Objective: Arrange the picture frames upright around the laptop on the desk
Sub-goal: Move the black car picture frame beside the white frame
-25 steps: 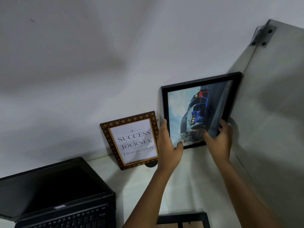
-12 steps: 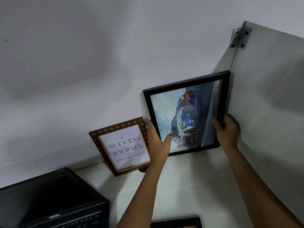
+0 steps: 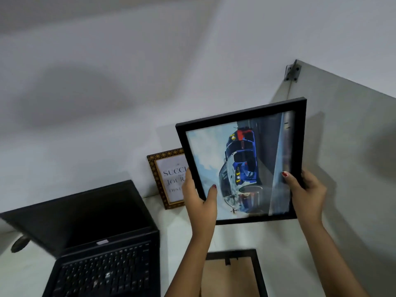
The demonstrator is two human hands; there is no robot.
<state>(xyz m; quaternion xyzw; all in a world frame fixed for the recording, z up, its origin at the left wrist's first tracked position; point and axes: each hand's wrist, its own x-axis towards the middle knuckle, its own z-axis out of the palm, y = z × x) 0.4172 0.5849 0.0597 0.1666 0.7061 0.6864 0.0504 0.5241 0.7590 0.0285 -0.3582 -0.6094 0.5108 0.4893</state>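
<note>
I hold a black picture frame [image 3: 242, 161] with a blue race car picture, turned sideways, above the desk [image 3: 171, 224]. My left hand [image 3: 199, 200] grips its left edge and my right hand [image 3: 306, 194] grips its right edge. Behind it, a gold-patterned frame [image 3: 166, 179] with a "Success" text stands upright against the wall, partly hidden by the black frame and my left hand. An open black laptop [image 3: 96, 243] sits at the lower left. Another black frame [image 3: 233, 273] lies face down near the bottom edge, its brown back showing.
A white wall runs behind the desk. A grey side panel [image 3: 347, 168] with a metal bracket [image 3: 291, 71] closes off the right side. A small dark round object [image 3: 20, 244] sits left of the laptop screen.
The black frame has come away from the wall and panel corner, lifted toward me and now overlapping the gold frame. The view has tilted down, showing more laptop and the face-down frame.
</note>
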